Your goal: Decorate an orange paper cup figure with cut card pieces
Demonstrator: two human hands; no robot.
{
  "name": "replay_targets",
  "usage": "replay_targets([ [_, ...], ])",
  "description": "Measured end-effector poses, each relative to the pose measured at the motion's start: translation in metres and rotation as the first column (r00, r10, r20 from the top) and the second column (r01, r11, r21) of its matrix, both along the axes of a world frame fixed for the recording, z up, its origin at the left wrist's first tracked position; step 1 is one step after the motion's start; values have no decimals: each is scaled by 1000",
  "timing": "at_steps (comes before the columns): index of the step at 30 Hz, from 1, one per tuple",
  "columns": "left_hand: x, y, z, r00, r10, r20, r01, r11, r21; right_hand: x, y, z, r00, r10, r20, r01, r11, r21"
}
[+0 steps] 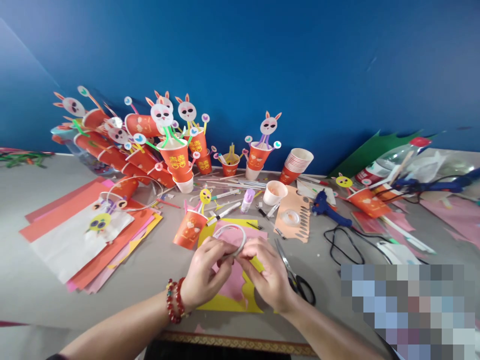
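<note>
Over the yellow sheet (247,304) and torn pink paper (230,287), a thin white roll of tape (243,235) is held upright between both hands. My left hand (206,265) is closed, thumb and fingers pinching the roll's lower edge. My right hand (268,270) is also closed, its fingertips pressed at the right side of the same roll. The fingertips meet there, so any loose tape end is hidden. Scissors (294,275) with black handles lie just right of my right hand. A red paper cup (190,227) with a yellow rabbit face (205,195) stands beyond my left hand.
Rabbit-decorated cups (176,160) crowd the back left, beside stacked cups (296,165). Coloured paper (75,240) lies left. A blue glue gun (330,210) with a looping cable (337,245) is on the right, near a bottle (393,160). Markers (225,212) and a glue stick (247,201) lie ahead.
</note>
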State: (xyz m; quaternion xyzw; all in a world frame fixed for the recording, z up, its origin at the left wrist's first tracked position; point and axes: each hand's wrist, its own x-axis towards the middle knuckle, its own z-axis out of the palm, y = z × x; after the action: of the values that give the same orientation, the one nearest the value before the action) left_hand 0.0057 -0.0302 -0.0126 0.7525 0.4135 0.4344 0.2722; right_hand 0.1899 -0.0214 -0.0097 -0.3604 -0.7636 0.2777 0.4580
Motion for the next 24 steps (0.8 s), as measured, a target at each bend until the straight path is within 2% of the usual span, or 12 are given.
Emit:
replay_targets([
  [8, 3, -3, 1, 987, 25, 162, -1, 989, -147, 1, -2, -4, 999, 39, 13, -40, 987, 153],
  [13, 6, -5, 2, 965, 35, 260, 47, 952, -301, 1, -1, -9, 999, 50, -10, -48, 990, 134],
  [17, 5, 0, 0, 928, 88, 362, 73, 910, -408, 0, -3, -6, 996, 58, -65, -50, 992, 118],
  [20, 0, 8, -3, 884, 188, 427, 25, 895, -445, 1, -3, -3, 984, 9, -179, -6, 1000, 20],
  [22, -4, 11, -5, 855, 234, 463, -25, 910, -413, 3, 3, -5, 969, -60, -239, 27, 990, -139],
  [24, -7, 11, -6, 835, 240, 495, -80, 943, -322, 6, 12, -10, 969, -89, -229, 12, 947, -320],
])
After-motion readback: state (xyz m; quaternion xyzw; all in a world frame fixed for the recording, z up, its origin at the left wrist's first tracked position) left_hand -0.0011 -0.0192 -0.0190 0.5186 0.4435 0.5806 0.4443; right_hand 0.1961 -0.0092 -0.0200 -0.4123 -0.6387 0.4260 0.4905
